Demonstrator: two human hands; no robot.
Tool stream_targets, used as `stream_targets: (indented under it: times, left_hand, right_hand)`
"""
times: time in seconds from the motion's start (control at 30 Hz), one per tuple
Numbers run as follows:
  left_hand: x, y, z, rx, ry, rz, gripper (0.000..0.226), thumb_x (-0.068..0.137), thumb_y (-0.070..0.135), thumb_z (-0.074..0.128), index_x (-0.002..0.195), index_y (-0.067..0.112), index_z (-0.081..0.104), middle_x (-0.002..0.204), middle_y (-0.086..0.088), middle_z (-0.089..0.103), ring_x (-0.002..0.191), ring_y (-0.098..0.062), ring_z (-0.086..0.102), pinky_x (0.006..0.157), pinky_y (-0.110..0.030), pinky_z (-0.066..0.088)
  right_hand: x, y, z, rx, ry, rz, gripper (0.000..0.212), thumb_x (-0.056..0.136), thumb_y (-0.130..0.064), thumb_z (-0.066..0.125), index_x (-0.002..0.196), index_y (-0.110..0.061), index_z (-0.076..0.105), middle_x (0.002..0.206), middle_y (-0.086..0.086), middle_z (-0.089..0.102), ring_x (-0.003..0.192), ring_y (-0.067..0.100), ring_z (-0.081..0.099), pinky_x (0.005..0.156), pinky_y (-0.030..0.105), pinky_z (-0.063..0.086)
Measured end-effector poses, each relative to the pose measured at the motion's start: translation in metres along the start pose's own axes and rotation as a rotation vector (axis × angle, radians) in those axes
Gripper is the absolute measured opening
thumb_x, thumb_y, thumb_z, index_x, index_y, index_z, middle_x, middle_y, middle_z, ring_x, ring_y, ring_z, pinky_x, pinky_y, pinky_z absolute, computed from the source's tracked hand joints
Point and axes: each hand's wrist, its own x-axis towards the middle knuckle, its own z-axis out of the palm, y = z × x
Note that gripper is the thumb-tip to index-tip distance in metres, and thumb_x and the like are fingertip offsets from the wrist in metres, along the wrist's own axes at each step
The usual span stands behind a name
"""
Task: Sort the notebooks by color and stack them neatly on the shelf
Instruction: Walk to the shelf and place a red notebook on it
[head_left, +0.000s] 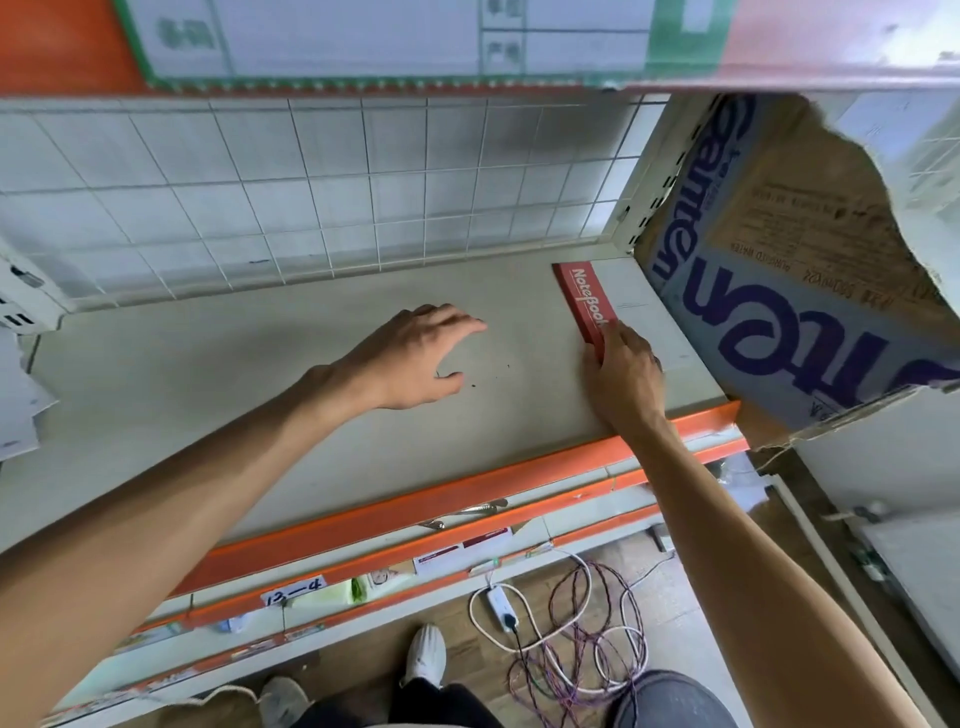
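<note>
A notebook (584, 299) with a red spine band printed "Notebook" and a pale cover lies flat at the right end of the beige shelf (260, 415), next to a cardboard box. My right hand (626, 376) rests on the notebook's near end, fingers fairly straight along its red edge. Over the middle of the shelf hovers my left hand (421, 358), fingers loosely spread and holding nothing.
A torn cardboard box (789, 291) with blue lettering stands at the shelf's right end. A white wire grid (311, 187) backs the shelf. An orange rail (415, 504) runs along the front edge. Cables and a power strip (501, 605) lie on the floor below.
</note>
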Motion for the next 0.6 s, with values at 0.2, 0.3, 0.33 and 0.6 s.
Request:
stream_targets:
  times: [0.2, 0.3, 0.33, 0.6]
  left_hand:
    - [-0.007, -0.008, -0.002, 0.019, 0.022, -0.023, 0.060, 0.084, 0.032, 0.065, 0.140, 0.018, 0.047, 0.136, 0.000, 0.051, 0.123, -0.019, 0.049, 0.105, -0.034, 0.038]
    - [-0.020, -0.015, -0.011, 0.035, 0.032, -0.051, 0.061, 0.085, 0.033, 0.065, 0.140, 0.019, 0.046, 0.136, 0.002, 0.051, 0.123, -0.018, 0.049, 0.105, -0.033, 0.038]
    - [-0.027, -0.018, -0.016, 0.040, 0.041, -0.068, 0.061, 0.085, 0.032, 0.066, 0.141, 0.019, 0.046, 0.136, 0.002, 0.051, 0.124, -0.017, 0.048, 0.105, -0.033, 0.037]
    - [-0.159, -0.047, -0.085, 0.141, 0.167, -0.341, 0.061, 0.088, 0.035, 0.064, 0.144, 0.020, 0.042, 0.140, 0.004, 0.047, 0.126, -0.013, 0.045, 0.105, -0.027, 0.032]
  right_hand:
    - [0.002, -0.001, -0.003, 0.008, 0.000, -0.005, 0.041, 0.101, -0.021, 0.048, 0.139, -0.006, 0.048, 0.141, 0.016, 0.054, 0.128, 0.036, 0.051, 0.105, 0.052, 0.045]
    - [0.000, -0.020, -0.005, 0.033, 0.005, -0.097, 0.043, 0.100, -0.025, 0.054, 0.139, -0.006, 0.050, 0.142, 0.017, 0.053, 0.128, 0.037, 0.051, 0.104, 0.051, 0.046]
    - [-0.001, -0.032, -0.005, 0.051, 0.002, -0.136, 0.044, 0.099, -0.025, 0.055, 0.138, -0.006, 0.052, 0.143, 0.016, 0.053, 0.130, 0.036, 0.051, 0.104, 0.051, 0.046]
    - [-0.025, -0.169, 0.008, 0.159, -0.136, -0.523, 0.045, 0.096, -0.020, 0.057, 0.140, -0.009, 0.054, 0.147, 0.013, 0.053, 0.135, 0.033, 0.048, 0.111, 0.039, 0.037]
